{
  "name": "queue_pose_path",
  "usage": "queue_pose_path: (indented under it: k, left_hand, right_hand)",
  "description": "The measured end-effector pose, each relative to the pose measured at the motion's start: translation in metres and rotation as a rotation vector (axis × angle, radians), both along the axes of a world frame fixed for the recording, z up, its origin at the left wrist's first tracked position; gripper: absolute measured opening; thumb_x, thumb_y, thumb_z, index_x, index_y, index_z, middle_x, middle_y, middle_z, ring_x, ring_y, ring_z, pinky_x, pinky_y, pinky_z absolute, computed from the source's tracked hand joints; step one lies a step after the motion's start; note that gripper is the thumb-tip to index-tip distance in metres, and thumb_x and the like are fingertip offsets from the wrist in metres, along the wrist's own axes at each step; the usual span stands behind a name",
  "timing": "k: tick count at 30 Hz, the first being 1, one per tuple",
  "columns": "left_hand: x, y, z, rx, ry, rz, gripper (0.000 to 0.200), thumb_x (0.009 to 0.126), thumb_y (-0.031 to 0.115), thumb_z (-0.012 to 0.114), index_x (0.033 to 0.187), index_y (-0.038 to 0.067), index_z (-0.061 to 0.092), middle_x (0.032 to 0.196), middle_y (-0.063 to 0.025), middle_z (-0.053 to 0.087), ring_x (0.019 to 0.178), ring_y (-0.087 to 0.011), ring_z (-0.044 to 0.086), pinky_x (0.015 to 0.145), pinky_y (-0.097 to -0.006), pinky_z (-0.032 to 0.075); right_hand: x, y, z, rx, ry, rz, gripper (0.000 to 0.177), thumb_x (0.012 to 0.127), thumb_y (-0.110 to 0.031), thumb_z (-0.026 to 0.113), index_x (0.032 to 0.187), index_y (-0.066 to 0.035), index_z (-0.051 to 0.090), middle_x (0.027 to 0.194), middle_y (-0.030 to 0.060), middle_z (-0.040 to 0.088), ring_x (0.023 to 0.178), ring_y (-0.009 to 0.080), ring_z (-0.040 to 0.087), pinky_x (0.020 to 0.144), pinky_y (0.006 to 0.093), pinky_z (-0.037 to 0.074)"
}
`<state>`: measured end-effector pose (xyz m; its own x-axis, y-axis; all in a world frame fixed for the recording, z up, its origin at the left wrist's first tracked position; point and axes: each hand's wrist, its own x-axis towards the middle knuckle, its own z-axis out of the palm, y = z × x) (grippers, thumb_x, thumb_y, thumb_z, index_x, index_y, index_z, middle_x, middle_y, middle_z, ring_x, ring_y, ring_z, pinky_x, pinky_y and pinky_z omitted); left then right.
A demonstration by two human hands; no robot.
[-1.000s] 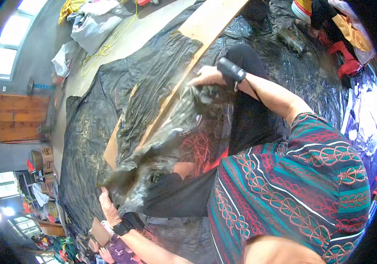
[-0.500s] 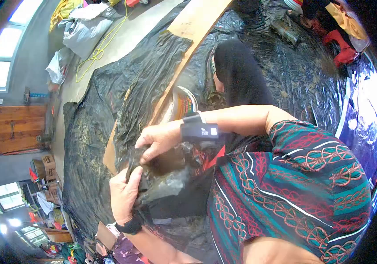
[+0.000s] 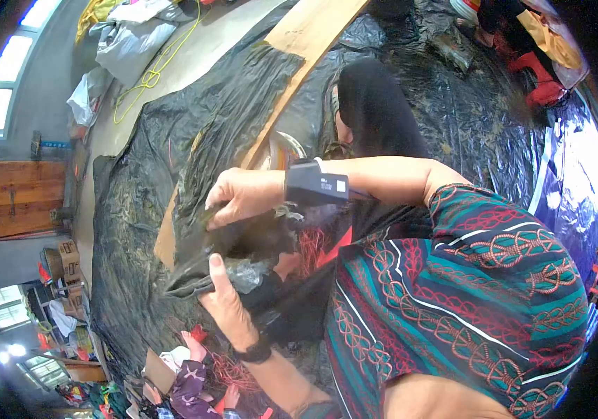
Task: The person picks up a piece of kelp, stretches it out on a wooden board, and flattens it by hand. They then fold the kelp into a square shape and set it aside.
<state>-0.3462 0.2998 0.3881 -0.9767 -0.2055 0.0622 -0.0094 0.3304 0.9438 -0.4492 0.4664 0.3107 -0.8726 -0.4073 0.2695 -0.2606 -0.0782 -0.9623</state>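
Observation:
My left hand [image 3: 227, 304], a black band on its wrist, is closed on a fold of black plastic sheet [image 3: 191, 285], thumb on top. Above it in the head view, my right hand [image 3: 237, 199] is pinched at the edge of a dark, motion-blurred mass [image 3: 257, 234]; what exactly lies between its fingers is hard to make out. A black device [image 3: 316, 183] is strapped to my right wrist. Crumpled clear plastic [image 3: 249, 276] shows just beyond my left thumb. Red strands [image 3: 313, 248] lie close to my lap.
A long wooden board [image 3: 316, 35] lies partly under black sheeting [image 3: 145, 209] spread on the floor. A round bucket [image 3: 285, 150] stands behind my right wrist. Another person's legs in purple patterned trousers [image 3: 191, 387] are at the bottom. Grey bags [image 3: 131, 49] and yellow rope [image 3: 152, 77] lie upper left.
My hands have drawn apart. The left moved down and right in view with the plastic fold, and the right rose slightly. The dark mass between them is more spread out and blurred.

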Motion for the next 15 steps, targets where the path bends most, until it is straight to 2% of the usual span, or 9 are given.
queue_pose_path:
  k: [1,2,6,7,8,12,13,14,15]
  left_hand:
    - [-0.007,-0.012,-0.014,0.191,-0.1,-0.044,0.046,0.09,0.013,0.074,0.129,-0.005,0.056,0.128,-0.0107,0.061,0.112,-0.0171,0.057,0.098,-0.0319,0.045]
    - [-0.011,-0.023,-0.023,0.195,-0.104,-0.047,0.046,0.09,0.013,0.074,0.129,-0.005,0.056,0.128,-0.0107,0.061,0.112,-0.0171,0.057,0.098,-0.0319,0.045]
    - [-0.02,-0.055,-0.018,0.105,-0.178,-0.161,0.032,0.092,0.009,0.068,0.122,0.0,0.061,0.117,-0.0083,0.066,0.102,-0.0191,0.064,0.093,-0.0353,0.051]
    - [-0.021,-0.063,-0.011,0.312,-0.228,-0.16,0.03,0.093,0.009,0.068,0.12,0.001,0.061,0.115,-0.0083,0.067,0.101,-0.0199,0.065,0.092,-0.0358,0.052]
    - [-0.022,-0.068,-0.004,0.519,-0.278,-0.155,0.028,0.093,0.01,0.068,0.119,0.001,0.061,0.114,-0.0084,0.068,0.099,-0.0206,0.065,0.09,-0.0364,0.053]
    - [-0.027,-0.063,0.003,0.615,-0.31,-0.176,0.024,0.094,0.018,0.069,0.114,0.005,0.064,0.115,-0.0083,0.067,0.103,-0.0202,0.064,0.091,-0.0345,0.051]
    - [-0.026,-0.059,0.005,0.562,-0.289,-0.166,0.027,0.095,0.022,0.068,0.116,0.005,0.065,0.118,-0.0081,0.067,0.106,-0.0202,0.063,0.094,-0.035,0.05]
    - [-0.027,-0.052,0.005,0.56,-0.295,-0.168,0.027,0.095,0.022,0.068,0.116,0.005,0.065,0.118,-0.0081,0.067,0.106,-0.0202,0.063,0.094,-0.035,0.05]
    - [-0.027,-0.043,0.008,0.561,-0.249,-0.146,0.029,0.095,0.021,0.068,0.119,0.005,0.064,0.117,-0.0072,0.067,0.104,-0.0187,0.063,0.091,-0.0343,0.05]
  right_hand:
    - [0.003,0.002,0.01,0.112,0.051,-0.041,0.028,0.091,-0.023,0.072,0.105,0.001,0.071,0.077,0.0048,0.071,0.071,0.0066,0.056,0.066,0.0307,0.049]
    - [0.006,0.005,0.015,0.227,0.101,-0.082,0.028,0.09,-0.023,0.073,0.104,0.001,0.071,0.076,0.0046,0.07,0.07,0.007,0.056,0.064,0.031,0.049]
    - [-0.006,0.032,0.022,-0.027,-0.213,0.11,0.03,0.09,-0.028,0.076,0.086,0.0,0.068,0.064,-0.0045,0.056,0.066,0.0022,0.049,0.056,0.0273,0.041]
    - [-0.009,0.03,0.015,-0.043,-0.087,0.087,0.028,0.09,-0.029,0.076,0.084,-0.002,0.068,0.066,-0.0062,0.056,0.067,0.0017,0.049,0.058,0.0263,0.041]
    - [-0.016,0.034,0.01,-0.104,-0.281,0.099,0.026,0.091,-0.028,0.075,0.085,-0.004,0.069,0.07,-0.007,0.057,0.069,0.0011,0.049,0.059,0.0257,0.042]
    - [-0.015,0.037,-0.006,-0.268,-0.345,0.116,0.033,0.089,-0.03,0.076,0.105,-0.002,0.066,0.086,-0.0048,0.064,0.079,0.0025,0.054,0.066,0.0249,0.045]
    - [-0.013,0.039,-0.007,-0.255,-0.276,0.106,0.043,0.088,-0.031,0.077,0.116,-0.001,0.064,0.095,-0.0026,0.067,0.086,0.0042,0.057,0.071,0.0254,0.048]
    - [-0.005,0.041,-0.008,-0.245,-0.307,0.135,0.071,0.082,-0.034,0.082,0.136,0.0,0.051,0.121,0.0053,0.065,0.109,0.0124,0.057,0.088,0.0297,0.05]
    - [0.007,0.042,-0.003,-0.238,-0.302,0.148,0.08,0.079,-0.034,0.084,0.14,0.001,0.045,0.129,0.008,0.06,0.117,0.0156,0.054,0.094,0.0317,0.048]
